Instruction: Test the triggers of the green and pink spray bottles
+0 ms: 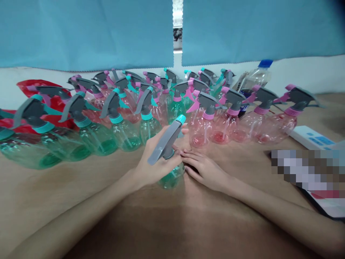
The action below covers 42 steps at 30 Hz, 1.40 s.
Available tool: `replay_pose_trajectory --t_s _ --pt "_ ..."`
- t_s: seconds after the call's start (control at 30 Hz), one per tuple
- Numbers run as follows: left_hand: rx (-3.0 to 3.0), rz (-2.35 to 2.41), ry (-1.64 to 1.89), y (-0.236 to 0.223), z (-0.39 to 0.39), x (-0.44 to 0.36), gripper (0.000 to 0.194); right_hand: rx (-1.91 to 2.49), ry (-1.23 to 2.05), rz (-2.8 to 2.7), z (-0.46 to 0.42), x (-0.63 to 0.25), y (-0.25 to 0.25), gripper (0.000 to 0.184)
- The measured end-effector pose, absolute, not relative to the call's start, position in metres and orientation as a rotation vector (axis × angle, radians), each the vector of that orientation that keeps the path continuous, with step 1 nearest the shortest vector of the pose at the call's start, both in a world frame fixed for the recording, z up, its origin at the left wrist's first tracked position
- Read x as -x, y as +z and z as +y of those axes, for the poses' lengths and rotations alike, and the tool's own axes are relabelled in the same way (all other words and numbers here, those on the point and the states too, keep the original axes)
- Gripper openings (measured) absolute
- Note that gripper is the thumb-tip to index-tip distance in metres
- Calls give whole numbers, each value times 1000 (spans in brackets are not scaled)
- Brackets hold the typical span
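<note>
A green spray bottle (170,178) with a grey trigger head (165,142) and teal nozzle stands on the brown table (167,223) in front of me. My left hand (153,163) is wrapped round its neck and trigger head. My right hand (205,167) rests beside it, fingers together against the bottle's right side. Behind stand several green spray bottles (124,133) to the left and several pink spray bottles (205,126) to the right.
A clear water bottle with a blue cap (256,77) stands behind the pink bottles. A red bag (29,88) lies at the far left. A white device with blue buttons (312,138) and a booklet (331,207) lie at the right. A blue curtain (86,32) hangs behind.
</note>
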State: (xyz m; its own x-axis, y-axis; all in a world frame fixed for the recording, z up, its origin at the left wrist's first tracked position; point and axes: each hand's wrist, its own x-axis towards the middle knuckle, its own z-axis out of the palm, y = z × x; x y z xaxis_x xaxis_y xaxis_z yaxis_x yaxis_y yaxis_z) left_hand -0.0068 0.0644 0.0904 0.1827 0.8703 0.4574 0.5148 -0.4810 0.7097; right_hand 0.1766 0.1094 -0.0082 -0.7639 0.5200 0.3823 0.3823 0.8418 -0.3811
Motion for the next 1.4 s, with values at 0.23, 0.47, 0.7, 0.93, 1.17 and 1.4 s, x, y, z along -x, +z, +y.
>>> replay_pose_trajectory --t_s 0.23,0.47,0.7,0.93,1.17,1.4 --pt "-2033 1239 1210 93 66 6 48 733 380 -2562 109 -185 -9 36" --pt "-2023 1222 1200 95 64 5 42 795 416 -2550 107 -199 -11 39" --pt "-2100 1225 1218 95 65 7 30 798 432 -2530 108 -198 -10 38" --pt "-2087 1283 1221 101 61 5 31 842 381 -2538 106 -197 -12 37" --pt "-1994 1257 1193 99 60 5 26 822 383 -2536 106 -197 -10 36" --pt "-1947 1289 1201 99 59 4 29 831 372 -2565 106 -197 -9 36"
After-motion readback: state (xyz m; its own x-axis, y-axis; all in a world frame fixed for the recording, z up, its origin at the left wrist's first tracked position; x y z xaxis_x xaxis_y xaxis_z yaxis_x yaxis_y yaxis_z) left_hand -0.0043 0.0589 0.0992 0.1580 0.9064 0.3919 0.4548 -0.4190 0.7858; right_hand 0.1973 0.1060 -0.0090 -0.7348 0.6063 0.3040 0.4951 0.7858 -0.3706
